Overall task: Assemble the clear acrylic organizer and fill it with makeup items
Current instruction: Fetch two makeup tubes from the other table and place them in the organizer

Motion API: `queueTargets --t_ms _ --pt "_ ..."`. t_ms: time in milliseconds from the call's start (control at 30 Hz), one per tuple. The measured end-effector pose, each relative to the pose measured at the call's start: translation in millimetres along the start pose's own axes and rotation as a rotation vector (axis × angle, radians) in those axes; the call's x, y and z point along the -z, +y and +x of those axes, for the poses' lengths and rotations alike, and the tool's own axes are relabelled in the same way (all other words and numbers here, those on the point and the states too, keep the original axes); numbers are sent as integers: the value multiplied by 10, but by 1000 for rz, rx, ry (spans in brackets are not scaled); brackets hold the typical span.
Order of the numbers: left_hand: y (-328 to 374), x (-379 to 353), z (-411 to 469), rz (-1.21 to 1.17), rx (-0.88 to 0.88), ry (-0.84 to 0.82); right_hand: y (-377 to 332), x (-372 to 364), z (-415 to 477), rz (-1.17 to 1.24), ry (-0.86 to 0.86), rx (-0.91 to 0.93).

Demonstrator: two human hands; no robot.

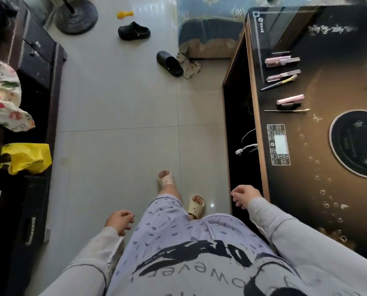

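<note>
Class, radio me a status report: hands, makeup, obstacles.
Left hand and right hand empty, fingers loosely curled. Makeup items lie untouched on the dark table; organizer not in view. Black slippers on floor ahead.

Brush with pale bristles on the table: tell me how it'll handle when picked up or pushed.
The brush looks thin and long, so it is probably light, with a stiff handle. The handle seems round, so a push may roll it on the glossy table. The bristles look soft and would likely give.
</note>
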State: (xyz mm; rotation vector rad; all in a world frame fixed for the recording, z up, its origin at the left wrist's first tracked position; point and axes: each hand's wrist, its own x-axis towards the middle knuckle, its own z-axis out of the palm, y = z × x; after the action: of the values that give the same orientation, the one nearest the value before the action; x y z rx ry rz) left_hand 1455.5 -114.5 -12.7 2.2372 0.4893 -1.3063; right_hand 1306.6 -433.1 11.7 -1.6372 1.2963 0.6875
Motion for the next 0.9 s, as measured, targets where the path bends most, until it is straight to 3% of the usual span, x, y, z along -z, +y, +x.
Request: queueTargets --t_ms 300,500,633,733,900 --pt "1681 309 636 154 -84 -106 -260 317 405 236 110 -232" --pt "3119 504 914 536 -277 -210 -634 331 543 484 181 -378" --pt "4029 476 1002 627 -439 -195 -845 241 610 555 189 -456" --pt "4493 355 1030 621 -491 -217 -948 241 635 586 186 -492" --pt "4796 93 1108 866 -497 -277 -1053 363 818 711 187 -603"
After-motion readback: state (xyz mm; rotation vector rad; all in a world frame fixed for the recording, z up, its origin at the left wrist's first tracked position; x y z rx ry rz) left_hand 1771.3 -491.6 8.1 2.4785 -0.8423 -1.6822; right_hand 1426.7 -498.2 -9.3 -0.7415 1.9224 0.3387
